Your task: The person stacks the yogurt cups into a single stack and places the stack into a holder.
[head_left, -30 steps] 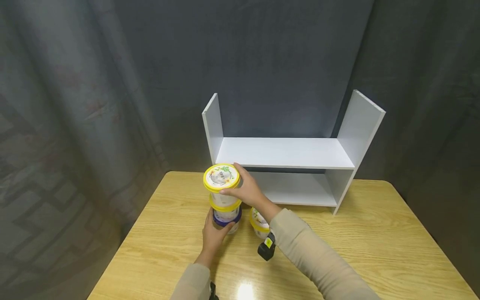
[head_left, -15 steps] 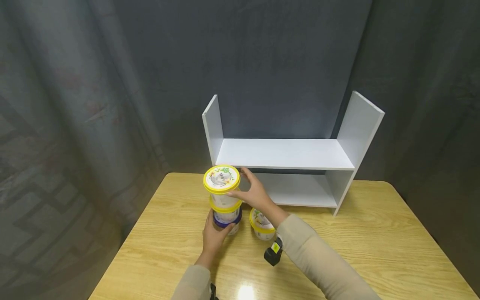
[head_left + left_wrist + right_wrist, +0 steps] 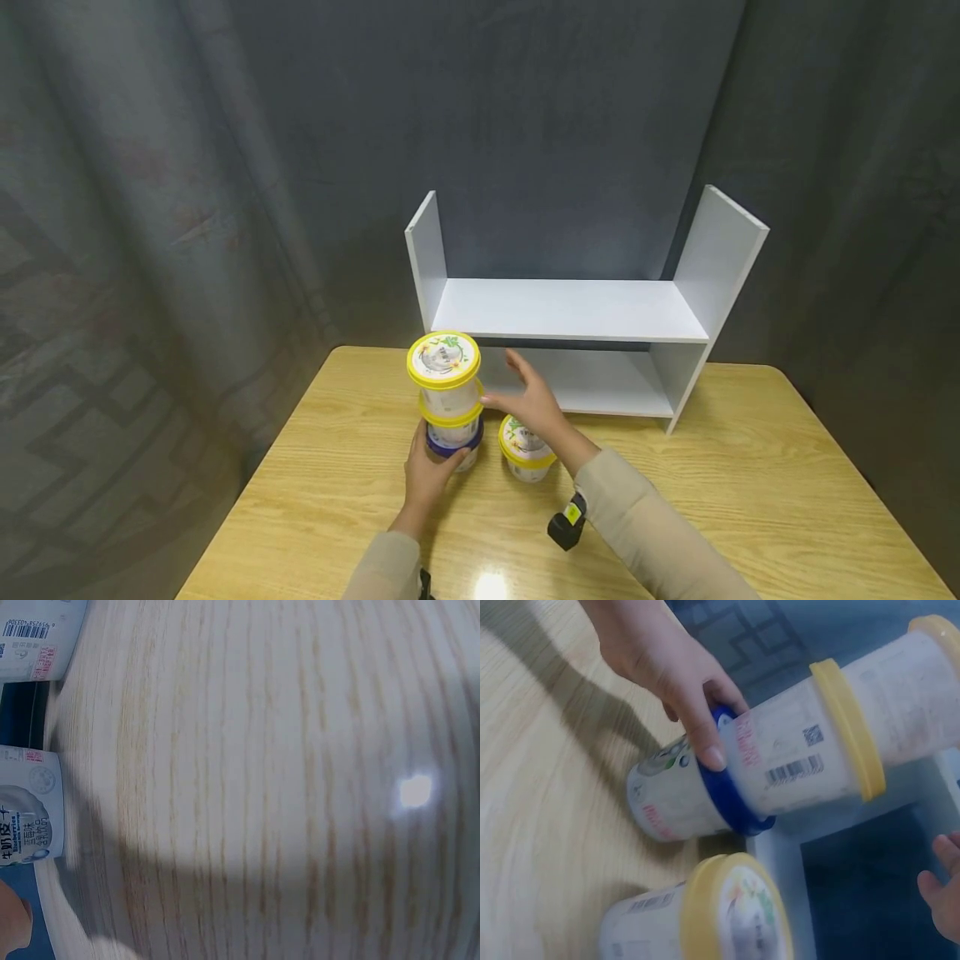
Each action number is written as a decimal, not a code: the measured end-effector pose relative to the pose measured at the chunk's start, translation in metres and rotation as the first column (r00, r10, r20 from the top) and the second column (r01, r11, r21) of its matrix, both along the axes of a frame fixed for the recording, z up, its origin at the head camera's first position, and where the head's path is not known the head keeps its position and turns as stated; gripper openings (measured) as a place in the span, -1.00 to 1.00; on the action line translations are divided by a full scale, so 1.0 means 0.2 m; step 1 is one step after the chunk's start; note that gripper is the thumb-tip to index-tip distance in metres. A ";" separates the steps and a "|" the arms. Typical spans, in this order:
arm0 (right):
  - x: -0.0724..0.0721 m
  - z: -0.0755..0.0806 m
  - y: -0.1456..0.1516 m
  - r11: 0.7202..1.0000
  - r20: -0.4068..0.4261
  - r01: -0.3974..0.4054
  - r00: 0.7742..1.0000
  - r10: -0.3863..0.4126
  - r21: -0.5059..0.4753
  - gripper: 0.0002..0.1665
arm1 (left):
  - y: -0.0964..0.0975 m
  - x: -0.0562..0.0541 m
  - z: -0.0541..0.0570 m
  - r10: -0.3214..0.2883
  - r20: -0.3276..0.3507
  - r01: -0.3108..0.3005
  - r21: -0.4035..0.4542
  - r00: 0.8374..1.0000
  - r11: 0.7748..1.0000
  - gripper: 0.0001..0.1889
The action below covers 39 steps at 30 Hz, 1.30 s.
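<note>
Three tubs stand stacked at the left front of the shelf in the head view. The top tub [image 3: 444, 360] and the middle tub [image 3: 787, 742] have yellow lids; the bottom tub [image 3: 667, 799] has a blue one. My left hand [image 3: 427, 477] holds the bottom tub around its blue lid, thumb and fingers on either side. Just right of the stack, my right hand [image 3: 536, 406] is held with its fingers apart and nothing in them. Another yellow-lidded tub [image 3: 527, 442] sits on the table below that hand.
Behind the tubs stands a white two-level shelf [image 3: 570, 308] with upright side panels. It rests toward the back of the wooden table [image 3: 750, 500]. Dark grey curtains [image 3: 555, 125] hang behind and at both sides.
My right hand has let go of the top tub and drawn back to the right, its fingers spreading. The left hand and the stack have stayed in place.
</note>
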State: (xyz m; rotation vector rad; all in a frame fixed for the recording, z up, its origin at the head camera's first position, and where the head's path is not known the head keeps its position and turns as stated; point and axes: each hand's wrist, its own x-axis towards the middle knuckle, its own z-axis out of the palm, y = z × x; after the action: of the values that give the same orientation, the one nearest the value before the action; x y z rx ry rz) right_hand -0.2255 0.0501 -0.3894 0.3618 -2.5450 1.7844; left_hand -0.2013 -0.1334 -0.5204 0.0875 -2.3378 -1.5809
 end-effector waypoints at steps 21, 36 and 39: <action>0.07 -0.19 0.13 0.998 0.028 0.057 0.998 -0.058 0.026 -0.01 | 0.00 0.00 0.00 -0.003 0.016 0.003 0.011 1.000 1.000 -0.03; 0.10 -0.31 0.21 0.996 0.079 0.085 0.993 -0.086 0.022 0.00 | 0.00 0.00 0.01 0.001 0.020 -0.001 0.006 1.000 1.000 -0.03; 0.10 -0.33 0.22 0.994 0.073 0.096 0.992 -0.099 0.046 0.00 | 0.00 0.00 0.01 0.004 0.026 -0.004 0.007 1.000 1.000 -0.03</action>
State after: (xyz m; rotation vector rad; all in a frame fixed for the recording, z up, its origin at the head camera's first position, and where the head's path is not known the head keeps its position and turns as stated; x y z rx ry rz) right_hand -0.2055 0.0947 -0.4560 0.1713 -2.6042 1.7452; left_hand -0.2012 -0.1328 -0.5182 0.1143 -2.3503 -1.5951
